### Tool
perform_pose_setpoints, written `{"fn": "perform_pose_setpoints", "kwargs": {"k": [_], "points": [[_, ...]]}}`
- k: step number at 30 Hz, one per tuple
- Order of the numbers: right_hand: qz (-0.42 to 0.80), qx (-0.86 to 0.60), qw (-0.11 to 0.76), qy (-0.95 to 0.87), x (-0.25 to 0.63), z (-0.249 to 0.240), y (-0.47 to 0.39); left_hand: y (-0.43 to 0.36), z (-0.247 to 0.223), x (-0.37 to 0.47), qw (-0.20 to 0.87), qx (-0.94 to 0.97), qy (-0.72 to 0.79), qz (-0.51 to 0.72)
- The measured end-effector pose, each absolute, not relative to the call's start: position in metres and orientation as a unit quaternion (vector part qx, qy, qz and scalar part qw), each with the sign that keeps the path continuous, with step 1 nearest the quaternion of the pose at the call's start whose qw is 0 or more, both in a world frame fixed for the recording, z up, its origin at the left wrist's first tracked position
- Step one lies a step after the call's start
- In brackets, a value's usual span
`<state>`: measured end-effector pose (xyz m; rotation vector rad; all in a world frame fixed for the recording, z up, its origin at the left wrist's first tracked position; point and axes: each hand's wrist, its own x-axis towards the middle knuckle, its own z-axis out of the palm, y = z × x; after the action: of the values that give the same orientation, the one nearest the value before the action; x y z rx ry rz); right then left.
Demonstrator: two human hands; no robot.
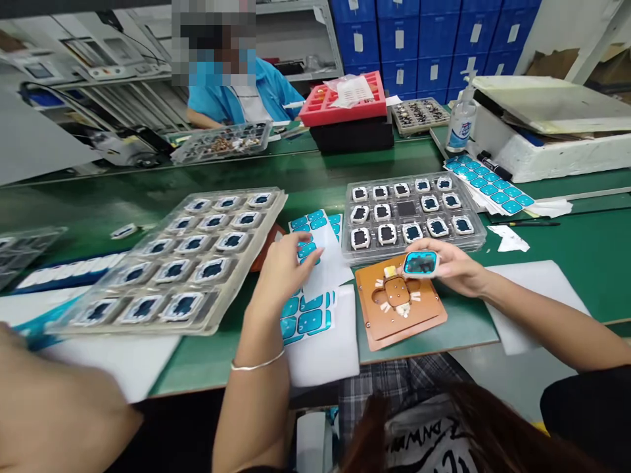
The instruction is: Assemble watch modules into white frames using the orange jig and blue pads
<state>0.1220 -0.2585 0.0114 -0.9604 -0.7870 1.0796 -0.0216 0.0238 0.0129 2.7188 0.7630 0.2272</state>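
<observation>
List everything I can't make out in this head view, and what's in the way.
In the head view:
- Case: its far side, turned away from the camera.
- Right hand: some fingertips, hidden behind the case.
- Blue stickers: those beneath the left hand, which covers them.
- Arm at far left: its hand, cut off by the left edge.
- Bottle: label's fine print, too small.
- Small parts: individual shapes, too small and blurred.

Under the left fingers [309, 259] we lose part of the blue sticker sheet [306, 222]; contact unclear. Some right fingers [446, 269] hidden behind the blue-faced case [420, 263]. Far left of the left fingers, a clear tray [37, 246] cut by the edge; nearer us, an arm [59, 401], hand cropped.
</observation>
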Motion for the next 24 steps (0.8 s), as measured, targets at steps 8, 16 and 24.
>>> {"fn": "perform_pose_setpoints", "kwargs": {"k": [8,16,24], "points": [[0.472,-0.405,0.724,-0.298,0.135,0.008,-0.259,0.05,-0.003,-0.015,0.125,0.928,0.346,-0.056],[0.262,-0.6,0.523,-0.545,0.16,0.016,-0.263,0.059,-0.008,-0.014,0.149,0.937,0.316,-0.025],[-0.125,-0.794,0.179,-0.568,0.211,0.032,-0.215,0.042,0.003,-0.026,0.203,0.945,0.238,0.094]]}}
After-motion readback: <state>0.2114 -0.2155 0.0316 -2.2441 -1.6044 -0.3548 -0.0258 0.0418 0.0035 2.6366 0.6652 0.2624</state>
